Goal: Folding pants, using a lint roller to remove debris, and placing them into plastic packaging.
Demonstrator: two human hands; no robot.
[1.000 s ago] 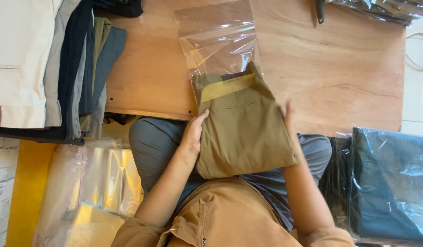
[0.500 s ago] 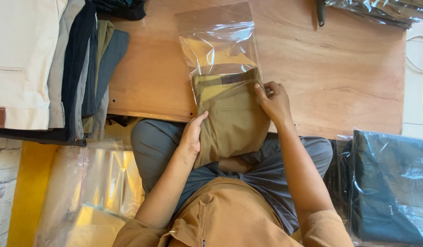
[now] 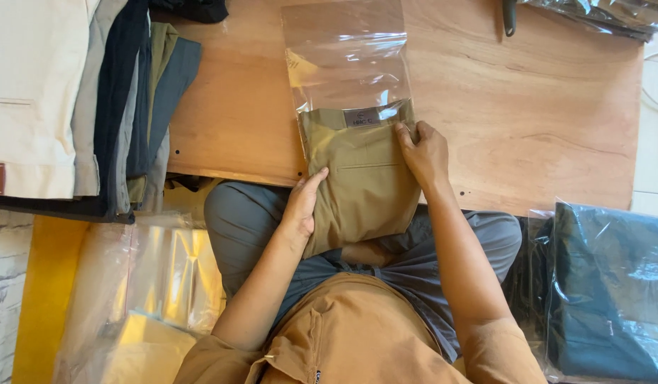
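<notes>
Folded olive-tan trousers (image 3: 361,188) lie at the near edge of the wooden table (image 3: 528,114), their top end with a small grey label sitting just inside the mouth of a clear plastic bag (image 3: 346,60). My left hand (image 3: 305,206) grips the trousers' left edge near the table edge. My right hand (image 3: 423,153) pinches the upper right corner of the trousers together with the bag's opening. The lower part of the trousers hangs over my lap.
A stack of folded garments in cream, grey, navy and olive (image 3: 80,107) lies at the left. Empty clear bags (image 3: 140,284) are piled at lower left. A bagged dark garment (image 3: 606,284) sits at right; more bagged items (image 3: 613,14) at the far right corner.
My right hand came from under the trousers' right side up to their top right corner. The trousers slid forward, their top end entering the bag mouth. The left hand stayed.
</notes>
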